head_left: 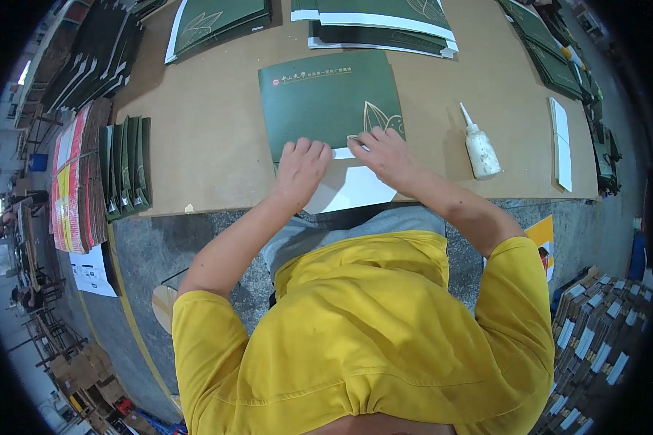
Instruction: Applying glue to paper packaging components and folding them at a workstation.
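A green paper folder [319,109] with a gold leaf drawing lies on the table in front of me. Its white inner flap [352,190] reaches toward the table's near edge. Curled fingers of my left hand [301,170] grip the folder's near edge at the left. At the right part of that edge, my right hand [388,158] has its thumb and fingers closed on the fold. A white strip shows between the two hands. What lies under my fingertips is hidden. To the right stands a glue bottle [481,154] with a pointed nozzle, apart from my hands.
Green folder stacks [384,32] lie along the far side of the brown table [203,138]. Several folded green pieces [127,167] stand at the left edge beside a strapped bundle [80,177]. A narrow white strip [561,145] lies at the right.
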Motion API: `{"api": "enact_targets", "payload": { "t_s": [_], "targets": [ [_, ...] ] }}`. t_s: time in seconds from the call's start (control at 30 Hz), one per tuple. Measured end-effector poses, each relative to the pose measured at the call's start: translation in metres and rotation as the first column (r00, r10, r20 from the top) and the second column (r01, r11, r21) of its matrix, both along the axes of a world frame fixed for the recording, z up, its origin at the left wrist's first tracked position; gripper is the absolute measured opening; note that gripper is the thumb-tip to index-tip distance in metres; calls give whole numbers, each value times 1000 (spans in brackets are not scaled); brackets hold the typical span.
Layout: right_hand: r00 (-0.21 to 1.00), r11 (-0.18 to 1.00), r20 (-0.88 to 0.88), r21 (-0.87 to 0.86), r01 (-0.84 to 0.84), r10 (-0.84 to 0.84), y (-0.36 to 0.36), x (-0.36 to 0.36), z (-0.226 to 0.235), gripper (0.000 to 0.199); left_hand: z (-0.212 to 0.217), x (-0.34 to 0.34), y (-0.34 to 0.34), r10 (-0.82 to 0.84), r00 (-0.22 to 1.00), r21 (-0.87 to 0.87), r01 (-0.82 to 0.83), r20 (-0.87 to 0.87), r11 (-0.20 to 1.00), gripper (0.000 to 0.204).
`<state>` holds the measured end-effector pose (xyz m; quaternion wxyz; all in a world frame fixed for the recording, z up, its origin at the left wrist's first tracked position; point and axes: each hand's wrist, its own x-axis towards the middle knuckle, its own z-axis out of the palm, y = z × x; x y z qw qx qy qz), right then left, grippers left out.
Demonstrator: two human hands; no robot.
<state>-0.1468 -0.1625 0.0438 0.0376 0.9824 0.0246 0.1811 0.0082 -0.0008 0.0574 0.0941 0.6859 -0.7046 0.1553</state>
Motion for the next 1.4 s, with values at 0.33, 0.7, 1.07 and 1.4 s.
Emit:
{"api": "enact_targets", "payload": {
  "t_s": [0.33,0.7,1.07,1.4],
  "targets": [
    [990,985,-137,172,7,17,7,-38,-5,46,-13,-15,29,65,989,249,-30,-135,968,37],
    [921,964,-383,262,40,66,11,-89,-10,78,-39,9,93,-7,983,240,51,-182,969,61],
    [972,956,-223,259,136,-78,26,-94,-10,63,-27,3,91,43,948,257,41,-315,966,65],
    [990,927,135,374,-3,-51,24,-92,-4,33,-27,5,89,42,916,207,45,-400,977,61]
  ]
}}
